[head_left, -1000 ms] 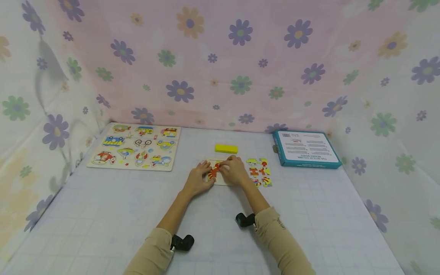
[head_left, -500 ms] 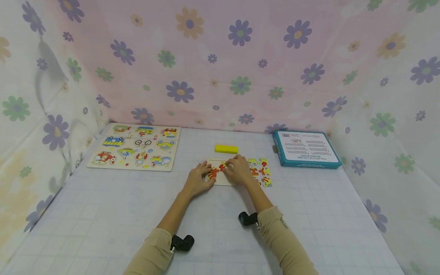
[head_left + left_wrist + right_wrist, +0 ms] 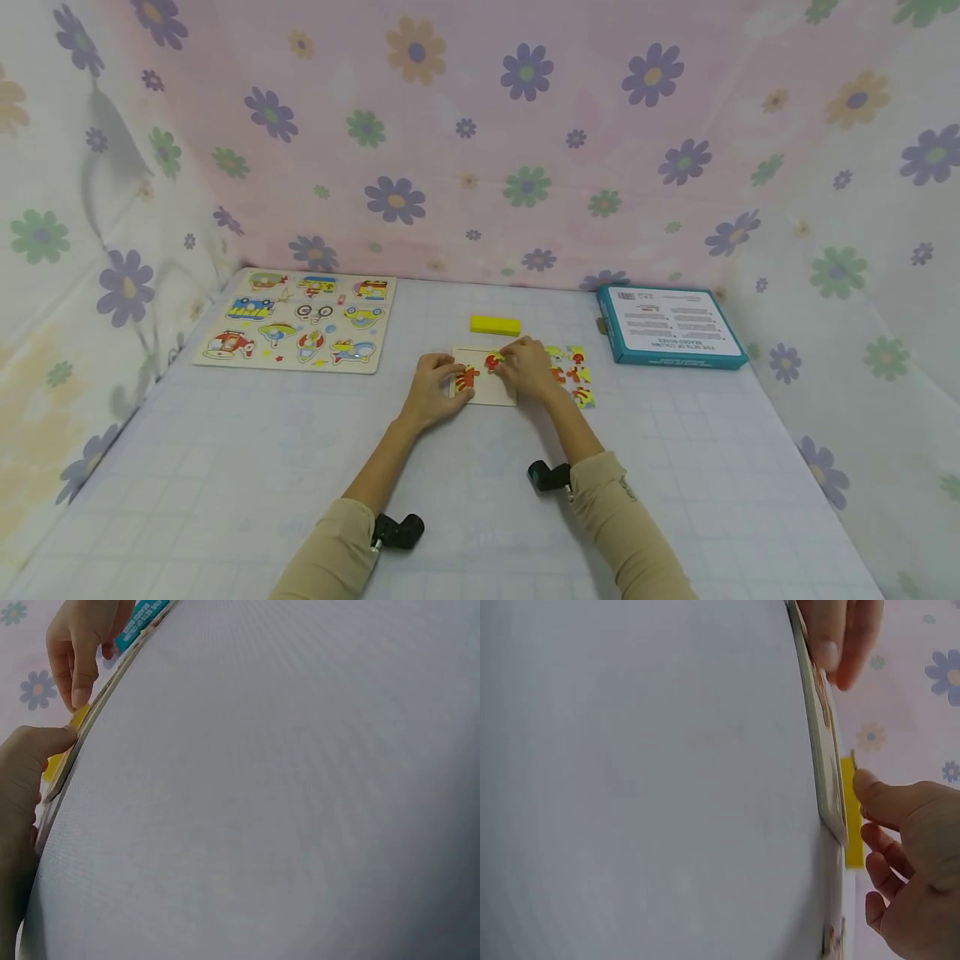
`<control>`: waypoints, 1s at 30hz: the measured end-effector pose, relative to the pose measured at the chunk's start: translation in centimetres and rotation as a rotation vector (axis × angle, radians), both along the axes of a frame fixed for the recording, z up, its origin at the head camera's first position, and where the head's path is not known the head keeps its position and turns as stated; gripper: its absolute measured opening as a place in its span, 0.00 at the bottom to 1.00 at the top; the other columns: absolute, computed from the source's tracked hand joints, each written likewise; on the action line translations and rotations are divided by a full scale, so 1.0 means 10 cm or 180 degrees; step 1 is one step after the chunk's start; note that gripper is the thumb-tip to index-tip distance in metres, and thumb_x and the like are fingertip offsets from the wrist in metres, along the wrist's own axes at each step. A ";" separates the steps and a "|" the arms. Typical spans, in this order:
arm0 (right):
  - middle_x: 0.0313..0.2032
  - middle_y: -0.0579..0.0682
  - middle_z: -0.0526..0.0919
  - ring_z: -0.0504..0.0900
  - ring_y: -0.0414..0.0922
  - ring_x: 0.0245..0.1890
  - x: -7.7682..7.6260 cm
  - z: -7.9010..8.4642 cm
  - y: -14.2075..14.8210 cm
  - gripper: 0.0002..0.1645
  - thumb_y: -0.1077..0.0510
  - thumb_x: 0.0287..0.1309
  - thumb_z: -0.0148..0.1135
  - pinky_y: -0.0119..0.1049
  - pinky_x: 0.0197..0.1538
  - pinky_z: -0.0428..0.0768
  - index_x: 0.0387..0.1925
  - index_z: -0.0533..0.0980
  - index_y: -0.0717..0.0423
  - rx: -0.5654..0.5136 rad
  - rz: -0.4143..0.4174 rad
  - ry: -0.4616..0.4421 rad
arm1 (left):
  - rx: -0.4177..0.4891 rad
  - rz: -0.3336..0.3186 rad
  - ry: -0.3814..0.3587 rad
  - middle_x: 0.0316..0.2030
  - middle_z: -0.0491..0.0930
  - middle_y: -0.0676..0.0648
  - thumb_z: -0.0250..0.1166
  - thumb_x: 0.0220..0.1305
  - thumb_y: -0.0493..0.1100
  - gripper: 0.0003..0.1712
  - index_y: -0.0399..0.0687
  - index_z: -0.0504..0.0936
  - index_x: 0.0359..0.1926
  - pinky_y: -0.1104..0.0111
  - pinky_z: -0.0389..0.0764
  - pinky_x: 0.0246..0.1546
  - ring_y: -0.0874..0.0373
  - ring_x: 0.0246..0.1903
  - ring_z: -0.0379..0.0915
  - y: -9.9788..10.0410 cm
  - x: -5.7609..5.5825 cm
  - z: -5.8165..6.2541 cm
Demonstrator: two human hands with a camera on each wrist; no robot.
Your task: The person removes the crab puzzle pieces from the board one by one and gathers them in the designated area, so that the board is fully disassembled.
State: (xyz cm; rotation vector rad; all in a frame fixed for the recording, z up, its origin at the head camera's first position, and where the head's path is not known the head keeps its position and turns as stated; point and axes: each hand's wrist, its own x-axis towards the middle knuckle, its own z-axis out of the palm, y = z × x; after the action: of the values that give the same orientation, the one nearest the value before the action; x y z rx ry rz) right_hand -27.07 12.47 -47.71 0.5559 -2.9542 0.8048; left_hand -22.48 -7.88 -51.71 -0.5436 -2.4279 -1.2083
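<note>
A small wooden puzzle board (image 3: 497, 395) lies in front of the person, with a red and yellow jigsaw piece (image 3: 467, 379) in its left part. My left hand (image 3: 432, 393) holds the board at its left end, its thumb on the near edge, also seen in the left wrist view. Over the board's far right part, my right hand (image 3: 529, 371) pinches a red and yellow jigsaw piece (image 3: 492, 362) between thumb and finger. In the right wrist view that piece (image 3: 853, 760) shows edge-on, raised off the board; the other fingers are loosely curled.
Several loose jigsaw pieces (image 3: 579, 375) lie right of the board, partly behind the right hand. A yellow block (image 3: 495, 325) is beyond it. A vehicle peg puzzle (image 3: 292, 325) stands at the back left, a teal box (image 3: 675, 327) at the back right.
My right hand has moved slightly right with the pinched piece, away from the piece at the left of the board. The left hand stays at the board, its fingers a little more bent.
</note>
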 end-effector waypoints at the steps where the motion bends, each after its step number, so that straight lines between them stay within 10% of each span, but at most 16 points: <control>1: 0.46 0.62 0.77 0.71 0.59 0.48 0.00 0.02 0.04 0.18 0.55 0.55 0.66 0.54 0.52 0.69 0.44 0.80 0.63 -0.0036 0.0000 0.0015 | -0.0029 -0.0018 -0.0051 0.47 0.75 0.36 0.75 0.43 0.42 0.22 0.34 0.84 0.41 0.52 0.69 0.56 0.42 0.52 0.66 0.00 0.01 0.01; 30: 0.54 0.61 0.72 0.63 0.63 0.54 -0.24 0.00 0.62 0.17 0.54 0.61 0.61 0.65 0.53 0.58 0.50 0.79 0.55 0.0012 0.0201 -0.0337 | -0.0810 -0.0109 -0.0845 0.51 0.77 0.39 0.73 0.48 0.50 0.31 0.33 0.80 0.49 0.57 0.67 0.60 0.45 0.56 0.69 -0.07 -0.08 0.25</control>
State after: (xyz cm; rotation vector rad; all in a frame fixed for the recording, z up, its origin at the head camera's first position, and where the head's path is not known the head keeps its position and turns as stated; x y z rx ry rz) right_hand -29.45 18.68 -47.75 0.6292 -3.0486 0.8607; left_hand -23.30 -8.63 -49.17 -0.5261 -2.8325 -1.0473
